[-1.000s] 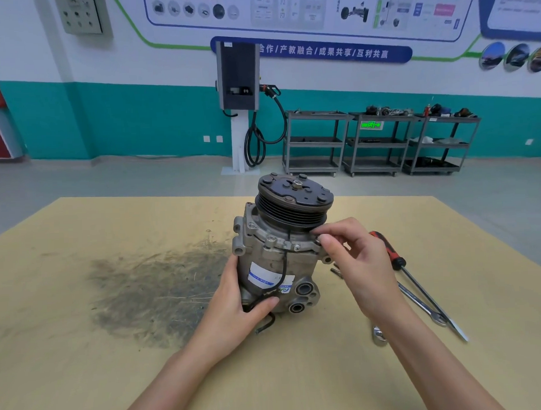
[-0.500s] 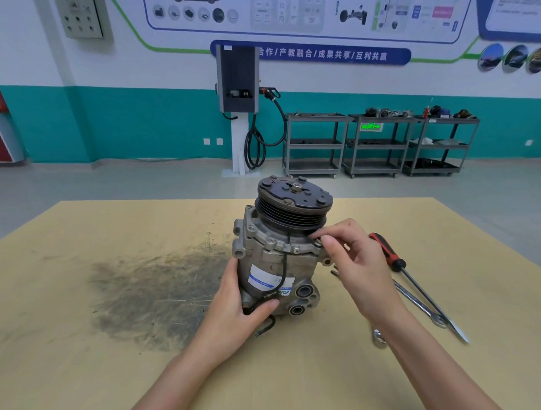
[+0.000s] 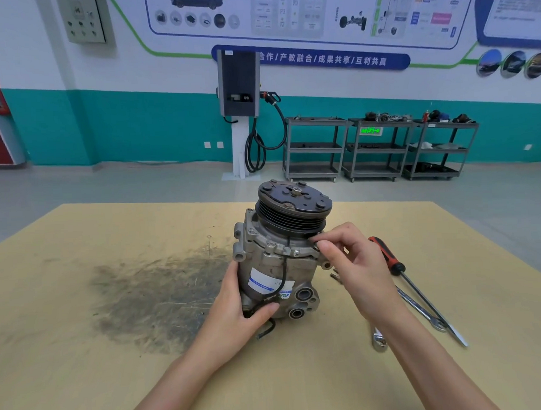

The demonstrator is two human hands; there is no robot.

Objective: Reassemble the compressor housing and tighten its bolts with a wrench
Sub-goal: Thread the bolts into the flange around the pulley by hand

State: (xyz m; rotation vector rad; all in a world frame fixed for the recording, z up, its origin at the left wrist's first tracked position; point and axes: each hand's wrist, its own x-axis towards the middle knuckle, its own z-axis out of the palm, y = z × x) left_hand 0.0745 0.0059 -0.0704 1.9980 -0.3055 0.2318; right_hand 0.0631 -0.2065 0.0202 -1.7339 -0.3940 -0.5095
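Two hands: both on the compressor (image 3: pixel 280 259), which stands mid-surface.
Left hand (image 3: pixel 236 310): curled round the lower left of the housing, thumb pressed across the front near the black cable (image 3: pixel 282 278).
Right hand (image 3: pixel 354 269): fingertips (image 3: pixel 321 246) pinched together at the flange rim under the pulley — what they pinch is too small to tell.
Compressor axis: long axis near upright, tilted slightly away; grooved pulley (image 3: pixel 294 210) on top, two round ports (image 3: pixel 300 303) low on the near face.
Label: white and blue sticker (image 3: pixel 265 281) on the housing, print unreadable.
Tools: wrench (image 3: pixel 420 307) and red-handled screwdriver (image 3: pixel 403 277) lie just right of the right hand, pointing near-right; a small ratchet head (image 3: pixel 378 339) shows beside the right forearm.
Surface (image 3: pixel 85 380): tan board, dark smudge (image 3: pixel 153 301) left of the compressor; open room left and near, far edge behind the pulley.
Far wall: charger unit (image 3: pixel 239 83), shelf carts (image 3: pixel 380 145), banner reading 合作/产教融合/成果共享/互利共赢 — green exit sign among the carts.
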